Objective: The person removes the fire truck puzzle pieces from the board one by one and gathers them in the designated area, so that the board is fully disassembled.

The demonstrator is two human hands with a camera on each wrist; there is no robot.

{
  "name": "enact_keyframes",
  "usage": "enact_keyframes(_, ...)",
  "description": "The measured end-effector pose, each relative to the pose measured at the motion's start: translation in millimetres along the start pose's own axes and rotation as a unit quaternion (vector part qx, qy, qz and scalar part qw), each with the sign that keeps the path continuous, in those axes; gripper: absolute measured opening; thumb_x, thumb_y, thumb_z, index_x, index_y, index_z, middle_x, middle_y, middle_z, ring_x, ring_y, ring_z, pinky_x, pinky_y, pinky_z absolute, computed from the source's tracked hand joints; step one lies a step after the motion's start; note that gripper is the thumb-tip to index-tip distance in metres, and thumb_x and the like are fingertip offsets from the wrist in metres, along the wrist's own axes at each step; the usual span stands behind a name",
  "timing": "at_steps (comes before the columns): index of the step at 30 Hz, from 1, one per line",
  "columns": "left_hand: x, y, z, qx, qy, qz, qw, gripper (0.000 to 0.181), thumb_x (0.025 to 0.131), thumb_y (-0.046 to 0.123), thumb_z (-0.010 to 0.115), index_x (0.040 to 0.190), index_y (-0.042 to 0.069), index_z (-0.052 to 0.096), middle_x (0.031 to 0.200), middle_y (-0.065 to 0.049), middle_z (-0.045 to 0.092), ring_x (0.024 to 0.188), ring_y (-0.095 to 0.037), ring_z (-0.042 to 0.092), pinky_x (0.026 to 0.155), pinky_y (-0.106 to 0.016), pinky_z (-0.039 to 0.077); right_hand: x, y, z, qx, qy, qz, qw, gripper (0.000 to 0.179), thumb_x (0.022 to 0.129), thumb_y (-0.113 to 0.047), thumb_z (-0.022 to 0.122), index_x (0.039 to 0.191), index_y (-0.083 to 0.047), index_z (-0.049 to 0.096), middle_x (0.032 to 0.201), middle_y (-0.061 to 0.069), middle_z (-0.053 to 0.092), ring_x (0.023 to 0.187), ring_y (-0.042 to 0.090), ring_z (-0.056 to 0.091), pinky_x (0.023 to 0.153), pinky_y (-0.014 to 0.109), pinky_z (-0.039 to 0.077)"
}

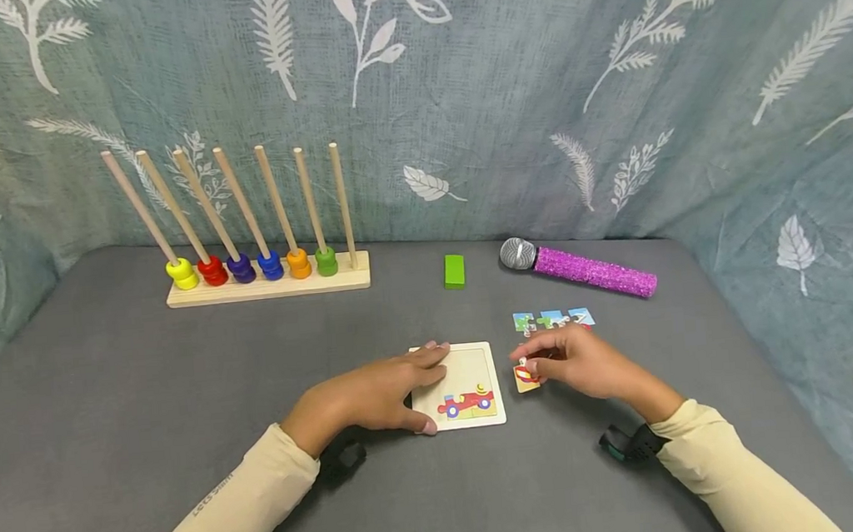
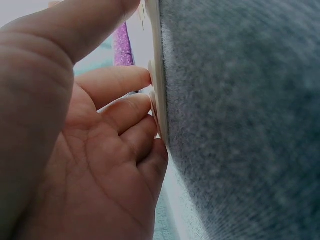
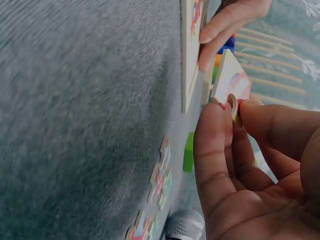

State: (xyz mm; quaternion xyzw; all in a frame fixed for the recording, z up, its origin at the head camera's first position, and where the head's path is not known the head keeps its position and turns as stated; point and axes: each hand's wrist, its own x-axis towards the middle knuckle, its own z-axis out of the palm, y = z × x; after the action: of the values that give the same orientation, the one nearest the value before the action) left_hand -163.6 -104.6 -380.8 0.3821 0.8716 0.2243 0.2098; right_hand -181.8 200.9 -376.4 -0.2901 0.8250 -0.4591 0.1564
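Observation:
A square wooden puzzle board (image 1: 460, 368) lies in front of me, with joined pieces of a red car (image 1: 467, 405) along its lower part. My left hand (image 1: 391, 390) rests on the board's left side, fingers spread over the frame and the thumb at the near edge. Just right of the board, my right hand (image 1: 584, 362) pinches a puzzle piece (image 3: 234, 80) between thumb and fingertips. That piece is held tilted, with red and yellow print on its face. Several loose puzzle pieces (image 1: 551, 320) lie beyond the right hand, partly hidden by it.
At the back left stands a wooden peg stand (image 1: 270, 289) with tall rods and coloured beads. A green block (image 1: 454, 271) lies behind the board. To its right is a microphone (image 1: 585, 268) with a glittery purple handle. A patterned cloth (image 1: 461, 130) hangs behind the grey table.

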Motion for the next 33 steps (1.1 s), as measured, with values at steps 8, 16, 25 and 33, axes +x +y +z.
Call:
enact_keyframes(8,-0.2,-0.6,1.7,-0.016,0.0,-0.004,0.9999,0.075,0.086,0.027,0.075,0.146,-0.003,0.04,0.16,-0.011,0.018,0.147,-0.026,0.013,0.115,-0.042,0.019,-3.0,7.0,-3.4,-0.008,0.006,0.003,0.9999,0.019,0.09,0.007,0.061,0.107,0.009,0.07,0.097,0.013,0.068,0.073,0.012,0.064,0.065,0.029,0.055)
enact_keyframes(16,0.8,-0.6,-2.4,-0.007,0.0,-0.002,1.0,0.075,0.087,0.027,0.075,0.146,-0.003,0.04,0.16,-0.01,0.018,0.146,-0.026,0.012,0.116,-0.042,0.018,-4.0,9.0,-8.8,-0.033,-0.01,0.007,0.9994,0.017,0.088,0.009,0.061,0.102,0.008,0.071,0.089,0.01,0.069,0.064,0.011,0.058,0.058,0.027,0.051)
enact_keyframes(25,1.2,-1.5,-1.5,-0.008,0.001,0.005,1.0,0.075,0.087,0.027,0.075,0.145,-0.004,0.04,0.16,-0.011,0.018,0.146,-0.027,0.012,0.116,-0.042,0.018,-5.6,13.2,-12.9,-0.067,-0.012,0.008,0.9976,0.018,0.086,0.009,0.062,0.102,0.009,0.071,0.092,0.01,0.071,0.074,0.007,0.06,0.065,0.025,0.052)
enact_keyframes(33,0.2,-1.9,2.0,-0.011,0.001,0.001,0.9999,0.074,0.087,0.027,0.075,0.145,-0.003,0.041,0.16,-0.01,0.019,0.146,-0.026,0.013,0.115,-0.042,0.019,-5.0,14.7,-12.4,-0.12,-0.007,0.001,0.9928,0.018,0.085,0.008,0.064,0.1,0.005,0.073,0.096,0.009,0.071,0.084,0.006,0.061,0.072,0.025,0.052)
